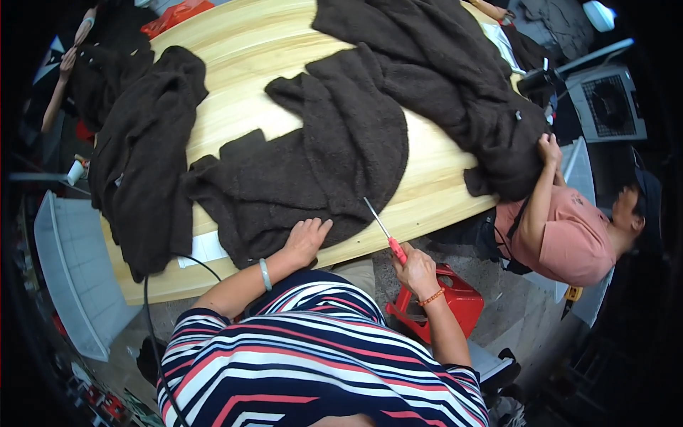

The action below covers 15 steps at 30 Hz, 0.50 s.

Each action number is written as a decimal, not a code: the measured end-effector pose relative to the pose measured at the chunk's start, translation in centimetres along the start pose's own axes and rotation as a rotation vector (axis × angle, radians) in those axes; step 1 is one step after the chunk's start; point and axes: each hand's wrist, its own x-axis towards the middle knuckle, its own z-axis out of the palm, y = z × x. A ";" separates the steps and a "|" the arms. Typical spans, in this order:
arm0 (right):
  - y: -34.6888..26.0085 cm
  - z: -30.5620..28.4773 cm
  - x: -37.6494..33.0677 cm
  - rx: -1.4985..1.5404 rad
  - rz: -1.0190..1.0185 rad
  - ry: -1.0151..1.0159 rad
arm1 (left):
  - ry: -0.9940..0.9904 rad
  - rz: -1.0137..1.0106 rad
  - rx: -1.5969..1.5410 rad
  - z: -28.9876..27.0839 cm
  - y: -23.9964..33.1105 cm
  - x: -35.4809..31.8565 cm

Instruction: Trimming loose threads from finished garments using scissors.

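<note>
A dark brown knitted garment (341, 135) lies spread in loose folds on the table in front of me. My left hand (306, 238) rests on its near edge with the fingers extended and apart. In my right hand (417, 270), just off the table's near edge, is a thin-shafted tool with a red handle (396, 249). Its metal shaft points up and away, and the tip overlaps the garment's near right edge in view; whether it touches the cloth I cannot tell. The exact kind of tool does not show.
More brown knitwear lies on the wooden table (434, 199), in a left pile (153, 156) and a right pile (455, 85). At the right a co-worker (576, 235) handles that pile. A red stool (455, 302) stands beside me. A black cable (151, 320) hangs at left.
</note>
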 end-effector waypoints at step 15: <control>2.9 2.5 -4.6 0.153 0.108 0.107 | -0.142 0.316 0.290 -5.1 0.5 13.4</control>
